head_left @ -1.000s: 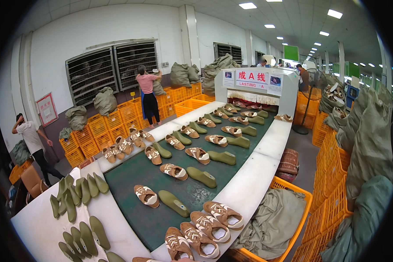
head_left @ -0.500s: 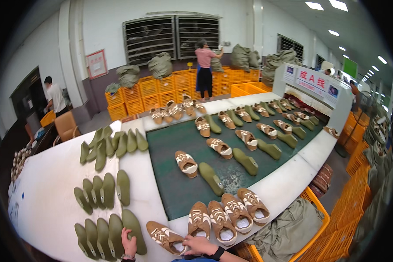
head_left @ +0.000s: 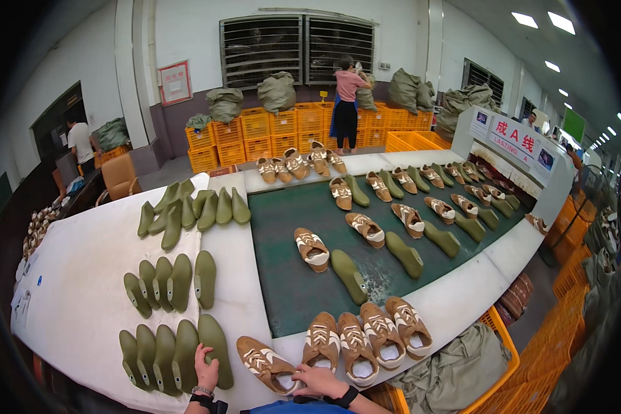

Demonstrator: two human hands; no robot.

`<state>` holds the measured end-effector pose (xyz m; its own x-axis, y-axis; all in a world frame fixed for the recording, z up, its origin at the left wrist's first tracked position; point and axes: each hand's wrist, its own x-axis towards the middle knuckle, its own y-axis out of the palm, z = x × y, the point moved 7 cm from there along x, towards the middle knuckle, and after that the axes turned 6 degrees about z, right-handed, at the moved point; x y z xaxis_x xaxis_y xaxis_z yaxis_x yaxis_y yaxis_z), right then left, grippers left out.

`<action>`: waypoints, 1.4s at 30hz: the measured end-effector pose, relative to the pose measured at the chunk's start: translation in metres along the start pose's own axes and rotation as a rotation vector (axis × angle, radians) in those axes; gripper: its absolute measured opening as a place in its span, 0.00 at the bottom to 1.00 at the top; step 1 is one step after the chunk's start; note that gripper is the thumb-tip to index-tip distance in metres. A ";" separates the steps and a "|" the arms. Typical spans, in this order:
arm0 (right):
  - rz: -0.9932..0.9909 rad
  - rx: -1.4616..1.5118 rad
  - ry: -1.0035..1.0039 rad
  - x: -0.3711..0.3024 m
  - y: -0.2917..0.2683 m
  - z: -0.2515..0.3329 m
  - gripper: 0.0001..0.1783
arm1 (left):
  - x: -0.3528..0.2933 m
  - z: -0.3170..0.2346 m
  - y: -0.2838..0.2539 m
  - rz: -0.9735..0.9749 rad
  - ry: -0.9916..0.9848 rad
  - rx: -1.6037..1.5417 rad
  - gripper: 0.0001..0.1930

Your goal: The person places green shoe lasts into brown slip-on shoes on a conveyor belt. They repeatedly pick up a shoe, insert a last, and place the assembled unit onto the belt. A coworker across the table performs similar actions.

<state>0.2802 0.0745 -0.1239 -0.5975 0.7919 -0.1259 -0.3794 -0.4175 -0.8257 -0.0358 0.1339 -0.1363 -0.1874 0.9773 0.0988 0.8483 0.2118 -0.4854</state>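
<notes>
At the lower left, my left hand point(head_left: 206, 368) is closed on the near end of a green shoe last point(head_left: 215, 341), the rightmost of the front row. My right hand point(head_left: 316, 381) grips the heel of a brown sneaker point(head_left: 262, 360) with white stripes and laces, which lies tilted on the white tabletop. Some of the right fingers are hidden at the shoe's collar. Beside this hand several matching sneakers point(head_left: 355, 345) stand in a row, white material showing inside them. Left of my left hand, more green lasts point(head_left: 164, 359) lie side by side.
A green conveyor belt point(head_left: 290, 293) carries brown sneakers and green lasts in rows. Further lasts point(head_left: 179, 281) lie on the white table point(head_left: 83, 297). An orange crate point(head_left: 507, 338) with grey-green cloth stands at right. A person in pink point(head_left: 348, 86) works by stacked crates.
The view has turned slightly left, so the scene sits further right. Both hands keep their places on the last and the sneaker. The person at far left has turned and leaned.
</notes>
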 end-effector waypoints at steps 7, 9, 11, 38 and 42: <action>0.007 0.044 0.012 -0.001 0.002 -0.001 0.24 | 0.000 -0.002 0.000 0.010 0.000 -0.012 0.16; 0.012 0.013 0.008 0.000 0.002 0.000 0.24 | 0.000 0.000 0.000 0.010 0.005 0.008 0.16; 0.019 0.002 0.002 0.001 0.002 0.000 0.24 | 0.000 0.006 0.001 0.016 -0.010 -0.005 0.17; -0.219 -0.082 -0.044 0.017 0.030 -0.016 0.20 | -0.002 -0.006 0.001 0.181 0.058 -0.032 0.22; -0.278 -0.076 -0.064 0.019 0.035 -0.021 0.21 | -0.004 -0.009 0.000 0.157 0.063 -0.011 0.21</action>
<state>0.2702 0.0839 -0.1665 -0.5220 0.8407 0.1438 -0.4821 -0.1517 -0.8629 -0.0310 0.1303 -0.1291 -0.0211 0.9968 0.0770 0.8701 0.0562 -0.4897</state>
